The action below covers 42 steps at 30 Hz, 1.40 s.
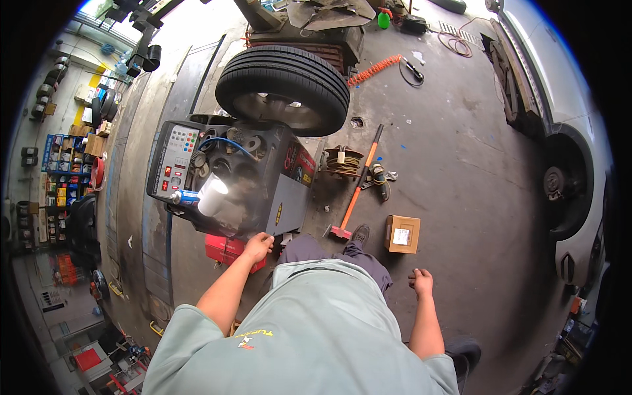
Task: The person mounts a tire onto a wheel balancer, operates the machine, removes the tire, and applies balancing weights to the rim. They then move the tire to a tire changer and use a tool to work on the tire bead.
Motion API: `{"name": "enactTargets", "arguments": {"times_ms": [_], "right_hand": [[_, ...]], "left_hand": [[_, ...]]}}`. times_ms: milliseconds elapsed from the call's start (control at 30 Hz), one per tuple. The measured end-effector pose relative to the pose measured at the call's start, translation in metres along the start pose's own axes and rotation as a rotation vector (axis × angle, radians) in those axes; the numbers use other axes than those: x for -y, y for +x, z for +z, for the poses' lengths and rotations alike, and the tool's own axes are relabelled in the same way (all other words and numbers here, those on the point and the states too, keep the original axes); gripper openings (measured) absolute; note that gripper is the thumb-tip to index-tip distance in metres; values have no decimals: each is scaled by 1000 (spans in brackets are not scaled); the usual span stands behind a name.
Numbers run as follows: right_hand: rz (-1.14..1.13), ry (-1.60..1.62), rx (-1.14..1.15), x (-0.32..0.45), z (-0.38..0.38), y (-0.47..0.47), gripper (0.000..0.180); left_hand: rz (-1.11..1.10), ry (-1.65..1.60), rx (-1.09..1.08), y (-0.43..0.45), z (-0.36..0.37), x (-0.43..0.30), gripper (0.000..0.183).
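Observation:
A wheel balancer (pixel 291 205) stands in front of me to the left, with a tyre on its wheel (pixel 284 64) mounted at the far end. My left hand (pixel 258 248) is at the balancer's near corner, its fingers loosely bent and nothing visible in them; whether it touches the edge is unclear. A blue spray can (pixel 186 197) lies on the balancer's top beside a glaring white cylindrical object (pixel 213 197). Low at my right side hangs my right hand (pixel 421 282), fingers curled, their inner side hidden. The nearest thing to it is a cardboard box (pixel 404 234) on the floor.
A long-handled sledgehammer (pixel 356 190), a power tool (pixel 379 180) and a wire reel (pixel 342 162) lie on the floor ahead. Beyond them runs an orange coiled air hose (pixel 375 69). A red box (pixel 224 249) is below my left hand. At right stands a car (pixel 572 98).

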State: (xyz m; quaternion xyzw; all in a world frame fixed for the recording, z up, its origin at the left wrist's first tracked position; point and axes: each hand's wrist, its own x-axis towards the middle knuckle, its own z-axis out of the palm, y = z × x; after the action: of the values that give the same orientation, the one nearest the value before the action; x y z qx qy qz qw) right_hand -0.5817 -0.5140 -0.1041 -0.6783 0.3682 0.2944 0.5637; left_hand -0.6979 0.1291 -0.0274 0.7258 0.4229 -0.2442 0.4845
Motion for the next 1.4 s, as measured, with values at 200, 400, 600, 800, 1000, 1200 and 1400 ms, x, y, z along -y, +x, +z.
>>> {"name": "enactTargets", "arguments": {"times_ms": [200,400,600,800,1000,1200,1400], "right_hand": [[46,13,-39,47,-20,36,27],[169,-9,4,69,-1,51,24],[197,-83,40,130,56,56,20],[109,-79,-38,232,96,77,26],[-25,-138,-81,341,114,112,30],[-54,-249,9,470,125,212,31],[-53,-246,169,630,182,426,28]], "left_hand": [[126,131,-6,-14,18,-63,36],[220,214,-72,-2,12,-129,36],[439,204,-150,44,-26,-241,35],[760,100,-357,112,-74,-383,32],[1044,148,-679,154,-116,-522,27],[702,313,-977,247,-140,-581,55],[170,394,-1164,331,-131,-610,63]]}}
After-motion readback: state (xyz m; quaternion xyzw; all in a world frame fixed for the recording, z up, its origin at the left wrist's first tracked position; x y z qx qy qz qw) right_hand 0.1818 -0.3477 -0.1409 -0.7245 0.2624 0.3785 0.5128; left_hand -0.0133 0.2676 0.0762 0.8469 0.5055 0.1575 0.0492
